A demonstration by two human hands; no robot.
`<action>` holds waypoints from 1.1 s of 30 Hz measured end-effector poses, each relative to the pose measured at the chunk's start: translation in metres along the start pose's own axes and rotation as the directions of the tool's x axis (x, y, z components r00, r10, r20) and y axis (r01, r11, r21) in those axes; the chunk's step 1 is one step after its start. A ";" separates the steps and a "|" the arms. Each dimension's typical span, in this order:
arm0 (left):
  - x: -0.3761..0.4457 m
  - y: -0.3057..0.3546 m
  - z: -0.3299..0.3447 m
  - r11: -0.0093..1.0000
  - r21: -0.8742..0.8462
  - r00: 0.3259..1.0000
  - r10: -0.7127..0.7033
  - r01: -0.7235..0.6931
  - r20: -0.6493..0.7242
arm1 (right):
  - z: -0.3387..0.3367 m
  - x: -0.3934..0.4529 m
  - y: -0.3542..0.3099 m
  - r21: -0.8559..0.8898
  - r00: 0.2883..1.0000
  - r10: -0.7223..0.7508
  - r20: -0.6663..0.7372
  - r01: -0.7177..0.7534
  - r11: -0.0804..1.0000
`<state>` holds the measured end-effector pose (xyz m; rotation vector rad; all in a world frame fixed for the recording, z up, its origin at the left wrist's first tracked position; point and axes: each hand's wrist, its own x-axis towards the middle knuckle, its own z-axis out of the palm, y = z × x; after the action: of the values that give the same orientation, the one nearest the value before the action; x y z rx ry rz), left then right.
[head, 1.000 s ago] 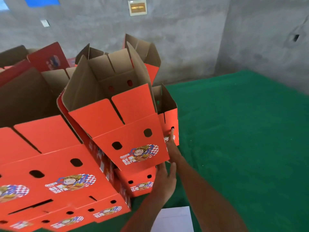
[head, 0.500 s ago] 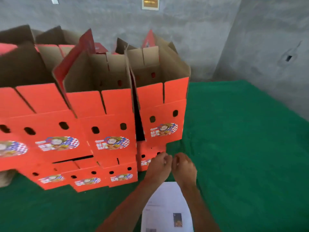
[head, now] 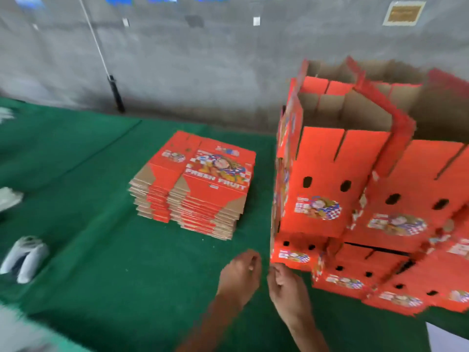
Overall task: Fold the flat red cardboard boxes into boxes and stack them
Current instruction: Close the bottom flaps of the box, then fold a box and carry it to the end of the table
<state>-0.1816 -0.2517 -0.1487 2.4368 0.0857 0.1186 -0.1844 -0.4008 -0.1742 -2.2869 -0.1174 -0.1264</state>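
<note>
A pile of flat red cardboard boxes (head: 198,184) printed "FRESH FRUIT" lies on the green cloth in the middle. On the right stand stacked folded red boxes (head: 330,184) with open tops and brown insides. My left hand (head: 239,275) and my right hand (head: 288,288) hover close together above the cloth, just left of the lowest folded box. Both have loosely curled fingers and hold nothing. The picture is blurred by motion.
The green cloth (head: 127,262) covers the floor up to a grey concrete wall. A thin pole (head: 111,80) leans against the wall. A white and grey object (head: 25,257) lies at the left edge. A white sheet (head: 446,339) shows at the bottom right.
The view has swung left: the folded stack now sits on the right and the flat pile has come into sight. Both hands stay together, empty, near the stack's lower left corner.
</note>
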 end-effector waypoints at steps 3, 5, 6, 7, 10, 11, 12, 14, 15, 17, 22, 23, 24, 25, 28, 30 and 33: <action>0.041 -0.068 -0.064 0.999 0.018 0.995 0.049 -0.047 -0.091 | 0.059 0.045 -0.050 0.041 1.000 -0.010 0.010 0.010 0.999; 0.071 -0.102 -0.097 0.991 0.084 0.983 0.115 -0.104 -0.140 | 0.085 0.078 -0.072 0.025 1.000 -0.019 0.003 0.019 1.000; 0.087 -0.118 -0.113 0.983 0.133 0.977 0.147 -0.127 -0.152 | 0.096 0.096 -0.081 0.009 1.000 -0.014 -0.002 0.014 1.000; 0.103 -0.132 -0.127 0.974 0.181 0.974 0.166 -0.137 -0.153 | 0.104 0.112 -0.089 -0.006 1.000 -0.002 -0.008 0.002 1.000; 0.150 -0.165 -0.161 0.932 0.339 0.981 0.170 -0.129 -0.096 | 0.118 0.154 -0.101 -0.037 0.997 0.059 -0.042 -0.060 0.998; 0.164 -0.172 -0.169 0.921 0.373 0.987 0.146 -0.108 -0.074 | 0.119 0.165 -0.103 -0.058 0.994 0.093 -0.054 -0.096 0.994; 0.176 -0.180 -0.177 0.914 0.398 0.992 0.108 -0.077 -0.057 | 0.121 0.175 -0.103 -0.083 0.989 0.133 -0.063 -0.138 0.987; 0.199 -0.196 -0.192 0.879 0.477 0.998 0.036 -0.011 -0.043 | 0.127 0.191 -0.104 -0.114 0.972 0.226 -0.060 -0.231 0.966; 0.209 -0.205 -0.200 0.849 0.528 0.999 0.002 0.020 -0.042 | 0.130 0.197 -0.105 -0.121 0.962 0.271 -0.045 -0.275 0.954; 0.224 -0.221 -0.212 0.805 0.586 0.996 -0.078 0.090 -0.046 | 0.139 0.208 -0.105 -0.127 0.938 0.346 -0.018 -0.345 0.930; 0.251 -0.230 -0.222 0.804 0.576 0.985 -0.170 0.146 -0.012 | 0.153 0.227 -0.102 -0.006 0.889 0.457 0.000 -0.457 0.889; 0.254 -0.230 -0.223 0.805 0.578 0.987 -0.160 0.133 -0.003 | 0.154 0.230 -0.102 0.027 0.882 0.471 -0.011 -0.470 0.882; 0.256 -0.230 -0.225 0.802 0.586 0.988 -0.151 0.117 0.009 | 0.155 0.232 -0.103 0.061 0.876 0.482 -0.028 -0.480 0.875; 0.258 -0.230 -0.226 0.790 0.604 0.989 -0.148 0.103 0.025 | 0.156 0.235 -0.104 0.092 0.868 0.495 -0.040 -0.490 0.867; 0.259 -0.228 -0.228 0.711 0.702 0.988 -0.137 0.052 0.065 | 0.160 0.240 -0.107 0.252 0.845 0.531 -0.065 -0.501 0.828; 0.259 -0.225 -0.229 0.656 0.754 0.994 -0.098 0.023 0.055 | 0.161 0.242 -0.113 0.375 0.838 0.539 -0.084 -0.474 0.796; 0.261 -0.226 -0.235 0.609 0.792 0.999 0.011 -0.036 0.037 | 0.156 0.242 -0.129 0.502 0.846 0.520 -0.118 -0.402 0.766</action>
<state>0.0449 0.0954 -0.0998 3.3534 0.1094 0.0586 0.0471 -0.1881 -0.1497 -1.7379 0.5102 -0.1113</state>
